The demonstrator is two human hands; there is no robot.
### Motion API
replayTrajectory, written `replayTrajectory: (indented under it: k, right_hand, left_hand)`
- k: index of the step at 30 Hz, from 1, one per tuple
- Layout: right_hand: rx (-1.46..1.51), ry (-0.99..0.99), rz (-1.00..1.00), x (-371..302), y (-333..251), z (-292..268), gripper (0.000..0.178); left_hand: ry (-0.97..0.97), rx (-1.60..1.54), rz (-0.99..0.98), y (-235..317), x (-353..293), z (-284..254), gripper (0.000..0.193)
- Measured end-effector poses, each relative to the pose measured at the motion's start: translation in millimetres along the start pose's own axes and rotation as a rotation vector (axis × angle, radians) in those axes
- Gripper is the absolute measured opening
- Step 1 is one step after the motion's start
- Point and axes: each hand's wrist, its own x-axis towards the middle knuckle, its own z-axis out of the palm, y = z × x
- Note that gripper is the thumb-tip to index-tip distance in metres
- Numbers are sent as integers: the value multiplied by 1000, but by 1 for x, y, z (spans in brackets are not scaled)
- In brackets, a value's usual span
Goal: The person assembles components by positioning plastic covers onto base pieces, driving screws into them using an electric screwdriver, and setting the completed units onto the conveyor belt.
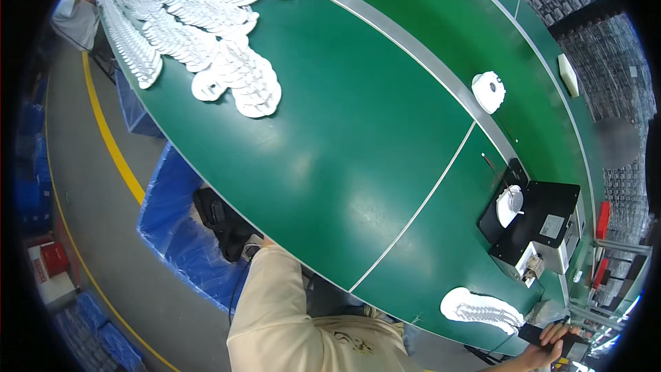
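At the near right, from where I stand, the person's right hand (pixel 553 336) has its fingers curled around a dark, elongated object (pixel 531 334), just past the table's edge. The left arm, in a cream sleeve (pixel 270 289), reaches to the table's near edge; only a sliver of the left hand (pixel 268 242) shows there, so I cannot tell how far open it is or whether it has hold of anything. Left of that arm stands a bin lined with blue plastic (pixel 180 234), with a black fabric bag (pixel 224 224) by it.

On the green-topped table (pixel 330 145), near the right hand, lies an overlapping row of thin white rounded parts (pixel 482 308). Farther off on the right sits a black box-shaped device (pixel 537 224), a single white rounded part (pixel 509 205) resting on its left side. Beyond, another white part (pixel 489 91) lies at the near side of a green belt (pixel 441 27). Long fanned rows of white parts (pixel 196 21) cover the table's far left end, where another person's pale sleeve (pixel 74 21) shows.
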Motion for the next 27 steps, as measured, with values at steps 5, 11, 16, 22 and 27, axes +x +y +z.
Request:
replayTrajectory:
  k: [5, 11, 16, 22, 27]
  right_hand:
    - [-41, -20, 7, 5, -2, 23, 30]
    - [35, -62, 19, 12, 2, 45, 29]
    - [-35, -136, -5, 19, 7, 11, 35]
    - [-1, -133, -19, 11, 6, 17, 36]
    - [-47, -75, -42, -5, -2, 24, 36]
  left_hand:
    - [26, -76, -154, -39, -5, -12, 39]
    - [42, -173, -299, -77, -11, -38, 41]
    - [3, -259, -370, -89, -7, -50, 42]
    - [-10, -392, -462, -110, -4, -60, 44]
    - [35, -532, -579, -138, -22, -73, 46]
